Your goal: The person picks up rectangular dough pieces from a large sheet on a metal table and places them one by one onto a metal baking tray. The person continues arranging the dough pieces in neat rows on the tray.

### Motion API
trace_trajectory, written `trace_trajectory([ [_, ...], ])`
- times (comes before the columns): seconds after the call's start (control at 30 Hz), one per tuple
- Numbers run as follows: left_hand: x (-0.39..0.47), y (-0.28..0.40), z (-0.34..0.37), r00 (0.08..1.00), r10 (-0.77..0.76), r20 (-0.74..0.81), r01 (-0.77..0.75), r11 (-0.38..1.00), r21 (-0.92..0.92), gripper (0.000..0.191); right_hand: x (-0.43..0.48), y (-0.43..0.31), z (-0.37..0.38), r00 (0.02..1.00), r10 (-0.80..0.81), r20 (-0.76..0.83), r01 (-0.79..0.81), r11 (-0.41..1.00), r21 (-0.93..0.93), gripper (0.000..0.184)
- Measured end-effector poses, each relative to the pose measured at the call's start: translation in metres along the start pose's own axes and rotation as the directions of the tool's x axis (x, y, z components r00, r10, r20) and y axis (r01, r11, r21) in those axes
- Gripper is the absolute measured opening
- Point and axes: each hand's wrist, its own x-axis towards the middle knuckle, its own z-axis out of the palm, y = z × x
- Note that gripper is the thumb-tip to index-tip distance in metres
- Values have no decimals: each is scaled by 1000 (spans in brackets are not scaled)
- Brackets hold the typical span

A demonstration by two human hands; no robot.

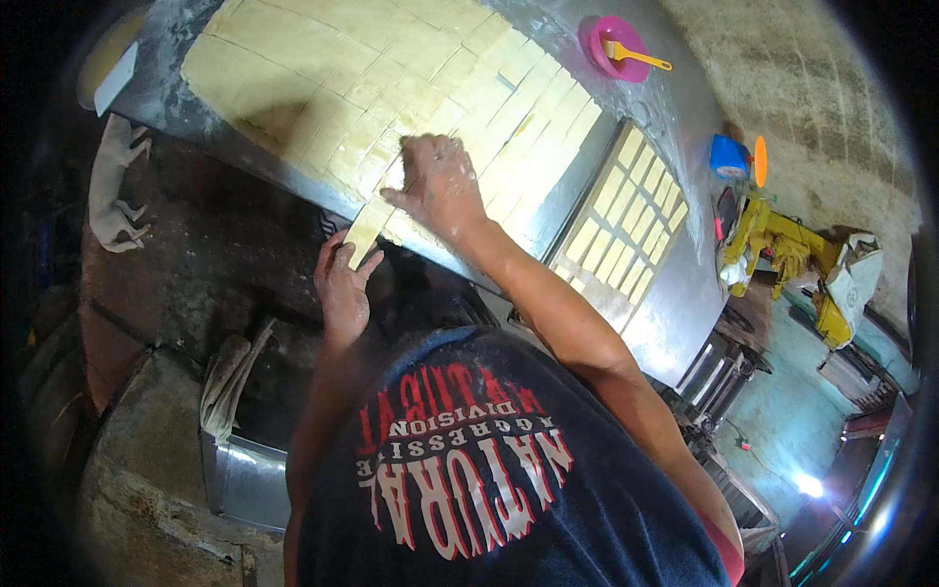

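A wide sheet of pale yellow dough (411, 66), cut into rectangles, covers much of the metal table. My left hand (345, 279), just off the table's near edge, holds a dough strip (364, 233) between thumb and fingers. The strip's upper end reaches the edge of the sheet. My right hand (442, 183), dusted with flour, is over the near part of the sheet, its thumb close to the strip's upper end. Its fingertips are partly hidden, and I cannot tell whether they grip dough. To the right, a tray (626, 312) bears rows of similar dough strips.
A pink bowl (605, 55) with a yellow-handled brush (637, 56) stands at the table's far side. A white scraper (116, 81) lies at the left corner. A dog (110, 191) lies on the floor at left. Beyond the right end are a blue scale (728, 156) and yellow machine (796, 246).
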Motion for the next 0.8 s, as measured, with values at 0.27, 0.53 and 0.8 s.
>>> trace_trajectory([
  [0.27,-2,-5,-32,997,-23,76,25,999,-26,24,1,7,-5,919,-393,40,395,909,-130,55],
  [0.53,2,-16,-37,960,-12,280,87,963,-257,20,11,29,-5,957,-259,-129,255,966,-51,37],
  [0.8,-8,6,-11,938,188,292,-154,979,-133,18,7,41,4,966,-164,-199,167,986,-5,32],
])
